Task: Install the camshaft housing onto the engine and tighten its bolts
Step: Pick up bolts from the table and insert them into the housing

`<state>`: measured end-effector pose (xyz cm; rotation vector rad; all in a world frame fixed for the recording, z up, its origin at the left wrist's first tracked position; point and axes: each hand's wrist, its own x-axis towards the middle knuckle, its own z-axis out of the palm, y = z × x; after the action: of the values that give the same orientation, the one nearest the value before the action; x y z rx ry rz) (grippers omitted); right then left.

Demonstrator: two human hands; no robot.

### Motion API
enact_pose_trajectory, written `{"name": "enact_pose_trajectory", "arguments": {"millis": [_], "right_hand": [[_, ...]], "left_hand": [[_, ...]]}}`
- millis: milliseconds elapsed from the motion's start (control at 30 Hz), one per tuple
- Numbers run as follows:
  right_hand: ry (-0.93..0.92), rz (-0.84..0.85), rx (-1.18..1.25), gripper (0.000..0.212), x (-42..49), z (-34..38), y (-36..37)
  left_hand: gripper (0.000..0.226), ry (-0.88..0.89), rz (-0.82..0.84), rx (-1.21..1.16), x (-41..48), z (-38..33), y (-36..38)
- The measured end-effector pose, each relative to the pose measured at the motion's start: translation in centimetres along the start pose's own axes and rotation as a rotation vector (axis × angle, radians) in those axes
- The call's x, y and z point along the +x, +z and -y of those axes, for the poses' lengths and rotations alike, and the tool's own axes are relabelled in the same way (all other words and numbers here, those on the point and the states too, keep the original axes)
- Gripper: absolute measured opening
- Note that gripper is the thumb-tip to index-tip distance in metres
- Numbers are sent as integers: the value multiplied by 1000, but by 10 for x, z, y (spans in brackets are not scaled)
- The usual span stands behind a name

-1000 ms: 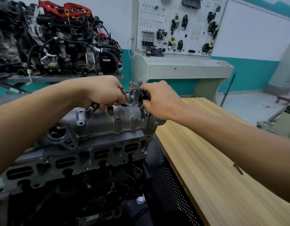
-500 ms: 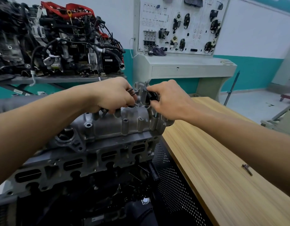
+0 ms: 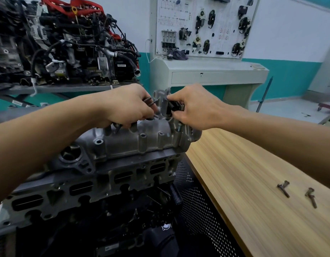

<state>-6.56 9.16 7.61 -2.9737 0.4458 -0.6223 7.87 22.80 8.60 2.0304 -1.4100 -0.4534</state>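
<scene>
Gripping left hand [image 3: 127, 106]: fingers curled round several bolts [image 3: 151, 102], atop the camshaft housing [image 3: 132, 143].
Right hand [image 3: 193, 108]: pinches a black part [image 3: 172, 106] at housing's far end (forearm outstretched).

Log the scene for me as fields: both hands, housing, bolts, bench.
left hand: grips a bunch of bolts over the housing
right hand: pinches a black part at the housing's far end
housing: sits on the engine; several bolt holes look empty
loose bolts: two on the bench
</scene>
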Motion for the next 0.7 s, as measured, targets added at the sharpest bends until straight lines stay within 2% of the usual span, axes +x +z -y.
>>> {"name": "enact_pose_trajectory", "arguments": {"millis": [167, 367, 500, 700], "right_hand": [[-6, 3, 10, 13, 2, -3, 0], [30, -146, 82, 19, -1, -4, 14], [36, -142, 63, 18, -1, -4, 16], [83, -134, 46, 13, 3, -2, 17]], "left_hand": [[14, 10, 5, 62, 1, -4, 3], [14, 18, -22, 108, 1, -8, 5], [13, 3, -20, 99, 0, -6, 3], [16, -18, 16, 205, 2, -4, -7]]}}
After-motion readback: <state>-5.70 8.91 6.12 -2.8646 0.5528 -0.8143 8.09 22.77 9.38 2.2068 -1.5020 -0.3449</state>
